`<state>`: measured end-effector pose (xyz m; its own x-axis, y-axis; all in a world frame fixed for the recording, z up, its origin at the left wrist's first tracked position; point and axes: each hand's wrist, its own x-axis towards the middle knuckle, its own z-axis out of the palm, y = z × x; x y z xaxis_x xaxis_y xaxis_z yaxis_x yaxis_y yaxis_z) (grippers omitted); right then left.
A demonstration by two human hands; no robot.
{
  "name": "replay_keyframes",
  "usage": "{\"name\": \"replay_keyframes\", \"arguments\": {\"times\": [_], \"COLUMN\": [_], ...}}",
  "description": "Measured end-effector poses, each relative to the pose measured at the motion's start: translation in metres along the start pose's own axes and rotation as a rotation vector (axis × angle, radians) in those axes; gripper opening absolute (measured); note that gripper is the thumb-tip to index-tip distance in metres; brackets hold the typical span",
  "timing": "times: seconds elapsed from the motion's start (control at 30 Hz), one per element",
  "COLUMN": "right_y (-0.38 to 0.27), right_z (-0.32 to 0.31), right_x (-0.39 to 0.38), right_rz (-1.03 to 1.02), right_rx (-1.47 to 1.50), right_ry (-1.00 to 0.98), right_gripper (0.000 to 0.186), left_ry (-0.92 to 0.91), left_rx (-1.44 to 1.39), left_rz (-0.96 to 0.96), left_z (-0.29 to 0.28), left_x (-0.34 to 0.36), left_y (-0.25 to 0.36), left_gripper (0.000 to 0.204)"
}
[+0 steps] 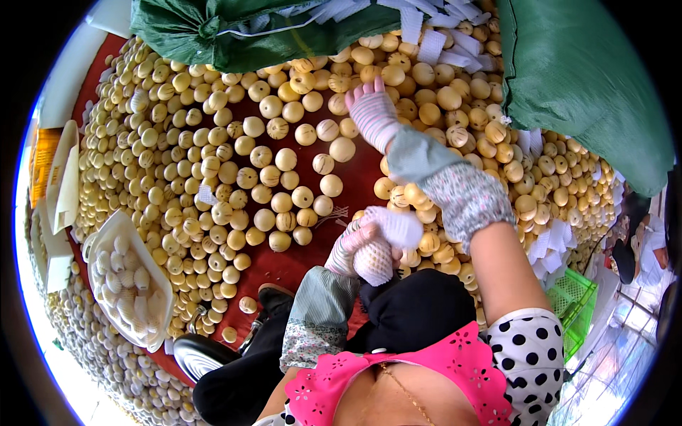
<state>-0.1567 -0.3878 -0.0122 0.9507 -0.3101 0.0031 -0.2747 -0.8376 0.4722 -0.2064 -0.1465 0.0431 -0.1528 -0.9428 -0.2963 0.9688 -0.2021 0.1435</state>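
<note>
In front of my body, my left hand (351, 246) is closed around a pepino melon in a white foam net (373, 263). A loose white foam sleeve (400, 227), somewhat blurred, sticks out at the top of that hand. My right hand (373, 113) reaches far forward, fingers outstretched beside round yellow pepino melons (429, 113) with dark streaks; no fruit shows in its grasp. Both hands wear striped fingerless gloves under cloth oversleeves. More bare pepino melons (285, 159) lie on the red sheet (355, 186) to the left of the right hand.
A white basket (165, 305) of net-wrapped fruit stands at the left. Green sacks (582, 92) lie at the far side and right, with loose foam sleeves (430, 47) by them. At the lower right is a green crate (572, 302). Wrapped fruit (117, 369) is heaped at lower left.
</note>
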Motion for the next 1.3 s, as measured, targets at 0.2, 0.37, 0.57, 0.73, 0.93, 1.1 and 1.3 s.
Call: {"name": "replay_keyframes", "arguments": {"times": [0.2,0.37,0.57,0.73,0.93,1.1,1.3], "right_y": [0.012,0.012,-0.02,-0.004,-0.022,-0.03,-0.047], "right_z": [-0.012,-0.055,-0.078,-0.076,-0.087,-0.098,-0.101], "right_x": [0.007,-0.06,-0.109,-0.126,-0.131,-0.127,-0.135], "right_rz": [-0.004,0.291,0.241,0.754,-0.022,0.517,0.322], "right_rx": [0.313,2.113,1.743,2.073,2.174,1.852,1.509], "right_ry": [-0.184,-0.421,0.171,-0.078,-0.085,-0.045,0.251], "right_gripper": [0.036,0.059,0.041,0.041,0.037,0.016,0.022], "left_ry": [0.521,0.697,0.5,0.292,0.169,0.385,0.616], "left_rx": [-0.029,0.437,0.663,0.232,0.092,0.259,0.596], "left_rz": [0.535,0.844,0.808,0.56,0.311,0.559,0.791], "left_z": [-0.007,-0.021,-0.003,0.005,-0.011,-0.007,-0.026], "left_x": [0.002,-0.007,0.008,0.0,-0.01,-0.008,0.012], "left_y": [0.013,0.028,0.022,0.022,0.007,0.023,0.011], "left_gripper": [0.052,0.046,0.086,0.081,0.095,0.076,0.066]}}
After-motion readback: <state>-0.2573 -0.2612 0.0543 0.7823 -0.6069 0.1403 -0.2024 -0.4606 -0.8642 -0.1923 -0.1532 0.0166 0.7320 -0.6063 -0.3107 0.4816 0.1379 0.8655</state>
